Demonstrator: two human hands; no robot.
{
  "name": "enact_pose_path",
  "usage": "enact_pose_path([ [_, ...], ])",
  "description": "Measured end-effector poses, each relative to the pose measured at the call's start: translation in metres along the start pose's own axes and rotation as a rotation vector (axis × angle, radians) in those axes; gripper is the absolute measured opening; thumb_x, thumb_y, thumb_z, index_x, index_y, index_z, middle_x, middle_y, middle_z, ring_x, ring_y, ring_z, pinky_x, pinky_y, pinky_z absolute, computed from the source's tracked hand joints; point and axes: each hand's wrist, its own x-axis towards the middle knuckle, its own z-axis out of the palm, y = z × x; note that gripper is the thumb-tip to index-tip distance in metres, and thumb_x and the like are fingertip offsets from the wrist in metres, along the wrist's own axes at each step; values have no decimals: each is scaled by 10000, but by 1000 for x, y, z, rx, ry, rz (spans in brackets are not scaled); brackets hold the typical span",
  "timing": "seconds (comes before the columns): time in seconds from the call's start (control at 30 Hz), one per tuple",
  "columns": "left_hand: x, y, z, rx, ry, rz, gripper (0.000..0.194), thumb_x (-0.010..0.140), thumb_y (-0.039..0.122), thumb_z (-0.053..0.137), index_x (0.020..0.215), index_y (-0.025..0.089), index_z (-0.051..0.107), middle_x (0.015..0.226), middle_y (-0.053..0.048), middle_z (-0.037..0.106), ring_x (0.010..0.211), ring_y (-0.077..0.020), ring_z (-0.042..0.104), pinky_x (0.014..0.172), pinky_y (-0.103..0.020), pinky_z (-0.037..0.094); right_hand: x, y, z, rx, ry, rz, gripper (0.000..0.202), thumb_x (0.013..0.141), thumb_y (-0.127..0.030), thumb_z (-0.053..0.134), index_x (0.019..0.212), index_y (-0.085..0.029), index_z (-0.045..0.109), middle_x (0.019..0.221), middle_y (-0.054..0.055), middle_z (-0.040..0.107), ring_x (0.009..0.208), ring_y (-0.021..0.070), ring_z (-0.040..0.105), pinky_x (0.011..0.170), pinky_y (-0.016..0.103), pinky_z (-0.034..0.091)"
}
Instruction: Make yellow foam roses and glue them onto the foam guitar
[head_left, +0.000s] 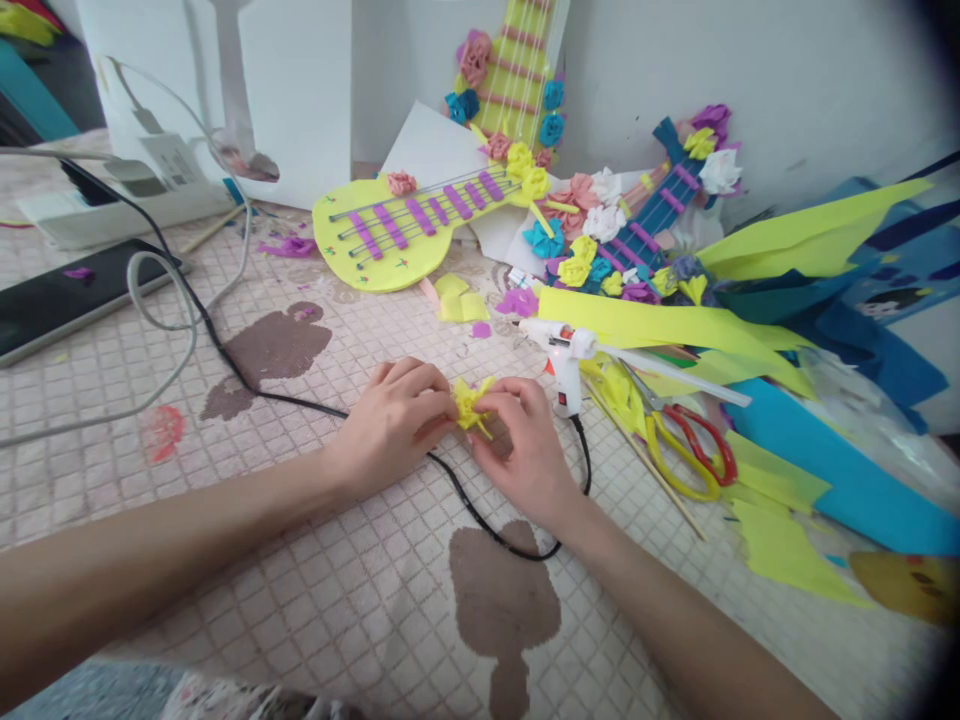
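Note:
Between my two hands is a small yellow paper flower (470,403), its petals crinkled. My left hand (401,415) pinches it from the left, fingers bent and closed. From the right, my right hand (523,445) grips its edge with thumb and fingertips. Just beyond my right hand lies a white glue gun (566,370) with a long glue stick in its back. Its black cord (480,510) runs beneath my hands. Farther back rests a yellow paper guitar (390,235) with purple strips and dark strings.
Red and yellow scissors (690,450) and a thin wooden stick (652,475) lie at the right, near yellow paper sheets (675,325) and a blue strip (847,465). A flower-covered blue guitar (652,225) leans at the back. A phone (75,300) and power strip (127,205) are left.

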Motion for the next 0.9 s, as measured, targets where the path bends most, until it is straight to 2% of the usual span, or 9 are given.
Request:
enact_pose_path([
  [0.17,1,1,-1,14,2,6,67,849,192,560,854,211,624,916,-29,589,905,-198,492,774,-349,362,1,0,1,-5,34,-34,231,786,-145,560,972,-271,503,1096,59,435,1072,226,458,933,455,420],
  [0.37,1,1,0,23,18,25,74,855,193,551,843,211,622,921,-28,591,905,-193,496,779,-341,354,1,1,2,37,22,-27,319,765,-127,584,1023,-262,454,1077,60,456,1066,216,462,930,431,427],
  [0.67,1,3,3,66,35,64,65,857,193,554,830,192,613,921,-26,597,909,-193,498,766,-336,346,-1,0,0,-73,32,-106,177,809,-125,550,932,-251,529,1164,65,424,1096,234,434,876,440,447],
  [0.9,3,4,4,54,14,58,66,858,195,551,827,189,609,925,-27,593,916,-194,495,774,-342,350,-2,0,0,-37,16,-80,149,824,-122,531,911,-242,535,1143,73,450,1079,229,458,864,442,461],
])
